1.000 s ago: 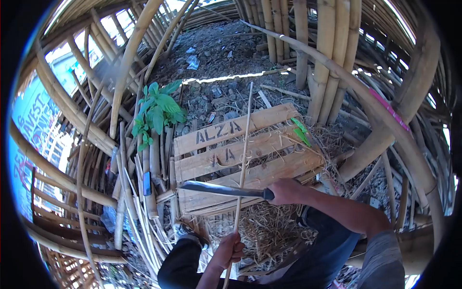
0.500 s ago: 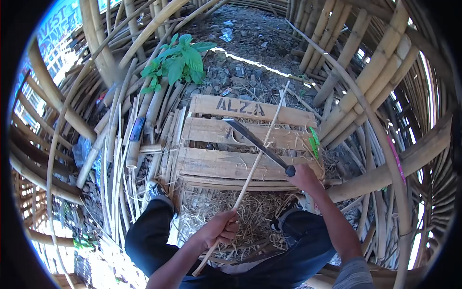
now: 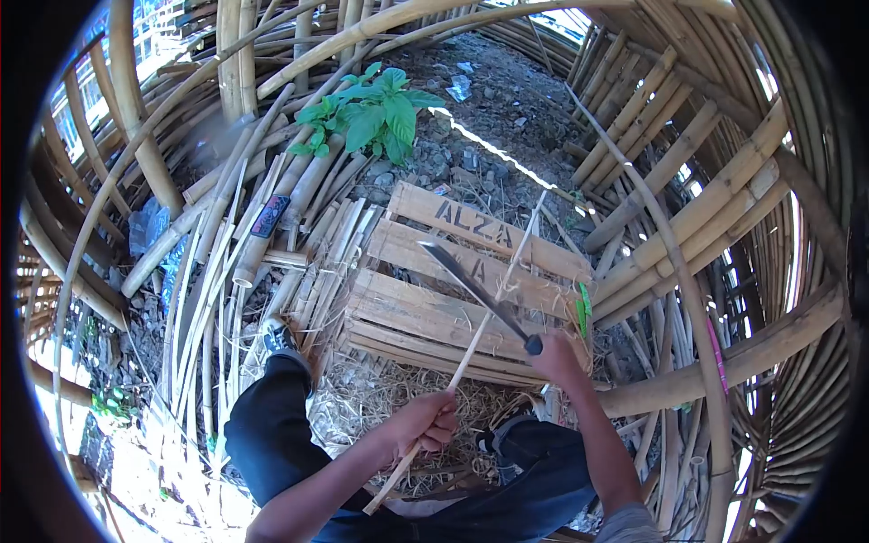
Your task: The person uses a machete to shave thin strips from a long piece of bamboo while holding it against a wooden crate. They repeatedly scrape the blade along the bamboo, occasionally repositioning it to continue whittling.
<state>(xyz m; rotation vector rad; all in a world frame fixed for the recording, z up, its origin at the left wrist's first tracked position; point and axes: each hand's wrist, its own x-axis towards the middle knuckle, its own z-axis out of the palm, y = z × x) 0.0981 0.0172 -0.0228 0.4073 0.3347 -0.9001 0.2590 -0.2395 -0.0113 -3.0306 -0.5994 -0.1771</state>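
Observation:
My left hand (image 3: 423, 423) is closed round the lower part of a long, thin bamboo strip (image 3: 472, 347), whose far end slants up and away over a wooden crate (image 3: 407, 312). In my right hand (image 3: 557, 360) is the dark handle of a machete (image 3: 478, 291). Its long blade points up and to the left, crossing the bamboo strip above the crate's slats. The crate has a slatted top with dark stencilled letters and stands just beyond my feet.
Bamboo shavings (image 3: 362, 398) cover the ground between my legs. Cut bamboo strips (image 3: 204, 339) lie at the left, with a phone-like dark object (image 3: 270, 215) on a pole. A leafy plant (image 3: 373, 113) grows behind. Thick bamboo poles (image 3: 715, 357) line the right side.
The view has turned, so the crate now looks tilted. Both hands keep their hold on the machete and the strip, and the blade still crosses the strip at about the same place.

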